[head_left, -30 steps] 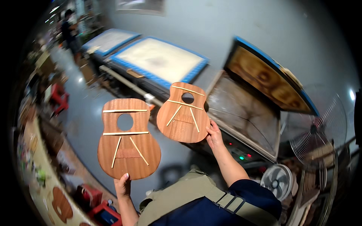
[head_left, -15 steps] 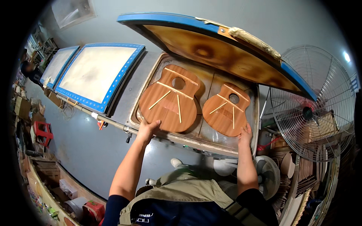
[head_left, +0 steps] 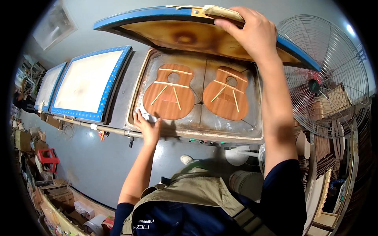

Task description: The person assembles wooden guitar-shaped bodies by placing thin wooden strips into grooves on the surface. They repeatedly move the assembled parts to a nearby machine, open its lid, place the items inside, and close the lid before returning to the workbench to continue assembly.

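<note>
Two guitar-shaped wooden plates with round soundholes and thin pale braces, the left plate (head_left: 168,108) and the right plate (head_left: 227,107), lie side by side on a metal press bed (head_left: 199,128). Over the bed's far side tilts a raised lid (head_left: 157,33) with a blue frame and a scorched brown underside. My right hand (head_left: 258,33) is closed round the cloth-wrapped handle (head_left: 222,13) on the lid's edge. At the bed's front left corner is my left hand (head_left: 147,128), fingers apart, beside a whitish patch I cannot make out.
Blue-framed pale panels, a larger panel (head_left: 88,84) and a smaller one, stand left along the bench. A large wire-cage fan (head_left: 315,84) is at the right. Stacked thin wooden pieces (head_left: 334,141) sit below it. A cluttered box (head_left: 71,200) and a red stool (head_left: 48,160) are at lower left.
Both hands have let go of the wooden plates, which now lie flat on the bed. My right hand has risen to the lid's handle; my left stays near the front left corner.
</note>
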Tool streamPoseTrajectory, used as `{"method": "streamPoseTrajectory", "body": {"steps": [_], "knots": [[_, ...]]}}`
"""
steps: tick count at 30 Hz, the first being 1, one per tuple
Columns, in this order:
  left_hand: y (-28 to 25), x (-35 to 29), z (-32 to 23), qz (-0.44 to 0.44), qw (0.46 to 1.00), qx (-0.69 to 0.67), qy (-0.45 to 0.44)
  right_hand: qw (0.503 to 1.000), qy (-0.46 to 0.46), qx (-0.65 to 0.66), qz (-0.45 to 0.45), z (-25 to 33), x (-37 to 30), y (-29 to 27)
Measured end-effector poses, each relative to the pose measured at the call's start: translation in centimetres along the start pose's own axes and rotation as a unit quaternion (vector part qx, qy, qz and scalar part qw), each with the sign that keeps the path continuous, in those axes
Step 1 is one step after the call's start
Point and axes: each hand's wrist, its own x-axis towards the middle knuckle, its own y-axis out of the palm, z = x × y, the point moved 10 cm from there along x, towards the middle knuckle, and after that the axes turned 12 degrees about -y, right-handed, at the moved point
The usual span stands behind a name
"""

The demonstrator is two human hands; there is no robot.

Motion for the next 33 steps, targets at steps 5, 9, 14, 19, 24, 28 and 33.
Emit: {"method": "streamPoseTrajectory", "body": {"steps": [5,9,14,19,24,28,33], "knots": [[-6.7,-5.3,6.3,-0.016,0.998,-0.061,0.011,0.999,-0.017,0.045,-0.015,5.6,-6.3,-0.6],[-8.9,-8.9,18.4,-0.022,0.985,-0.06,-0.161,0.96,-0.025,0.119,0.254,12.2,-14.1,3.1],[-9.4,-11.3,27.3,-0.076,0.972,-0.022,-0.219,0.895,-0.13,0.223,0.364,20.1,-22.1,7.9],[-9.7,-9.9,30.2,-0.08,0.949,-0.034,-0.304,0.855,-0.151,0.28,0.409,23.9,-28.0,13.8],[-7.0,-4.5,30.4,-0.052,0.958,0.069,-0.275,0.893,-0.132,0.274,0.331,23.8,-27.9,14.0],[-0.6,-0.7,33.0,0.063,0.932,0.244,-0.262,0.896,-0.139,0.268,0.326,23.4,-28.4,14.5],[3.9,0.7,37.2,0.118,0.926,0.166,-0.317,0.889,-0.141,0.277,0.336,22.8,-27.9,15.0]]}}
